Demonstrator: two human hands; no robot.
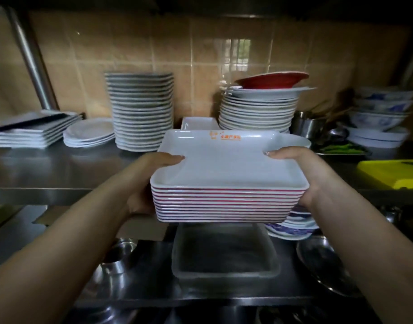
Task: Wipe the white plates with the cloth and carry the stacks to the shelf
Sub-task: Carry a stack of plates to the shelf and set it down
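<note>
I am clamping the stack of white plates [227, 202] from both sides: my left hand [151, 178] is wrapping its left edge, thumb lying over the top plate's rim and fingers tucked underneath out of sight, and my right hand [301, 169] is doing the same on the right edge. Both hands are closed firmly on the stack, which is hanging in the air, level, touching nothing else.

The stack is sitting just in front of the steel shelf [60, 164], its base a little below the shelf's front lip. Behind the stack a shallow white dish [197, 122] is resting on the shelf, with a tall pile of square plates [141, 111] to the stack's rear left and a pile of round plates topped by a red bowl [273, 79] to its rear right. Below the stack a clear plastic tub [224, 251] is sitting on the lower tier.

I judge I am in the carrying step, with no cloth in view. Next I am needing to lift above the lip and slide forward into the gap between the two piles, keeping level.
</note>
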